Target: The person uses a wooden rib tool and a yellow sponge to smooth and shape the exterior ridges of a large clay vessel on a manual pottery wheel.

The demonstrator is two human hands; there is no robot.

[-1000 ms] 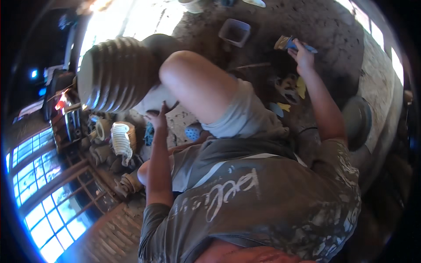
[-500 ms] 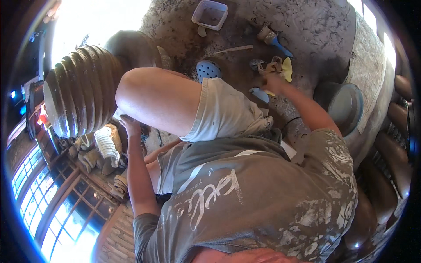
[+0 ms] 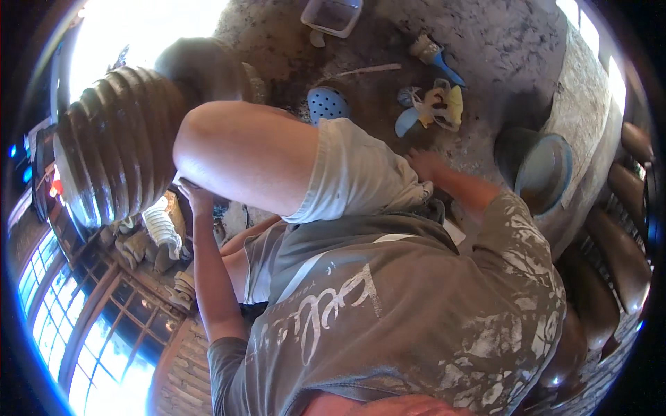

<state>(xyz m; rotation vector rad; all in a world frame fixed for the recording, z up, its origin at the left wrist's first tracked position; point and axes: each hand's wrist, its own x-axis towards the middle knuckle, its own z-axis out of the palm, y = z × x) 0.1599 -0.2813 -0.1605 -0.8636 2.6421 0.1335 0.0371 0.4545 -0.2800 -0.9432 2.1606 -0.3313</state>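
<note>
We've got the ribbed pot (image 3: 114,142) just past our knee (image 3: 201,132); can't make out what's in the bucket (image 3: 510,158) or tub (image 3: 340,32). White lettering (image 3: 340,305) on our shirt (image 3: 444,298). Left hand (image 3: 194,194): grip unclear; right hand (image 3: 428,165): loose, empty.

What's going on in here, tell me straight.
A person is sitting with one knee bent beside a large ribbed brown vessel. Their left hand is by that knee; what it touches is partly hidden. Their right hand is low beside the pale shorts, with nothing visible in it. A blue-handled brush lies on the floor beyond, near a blue perforated shoe.
</note>
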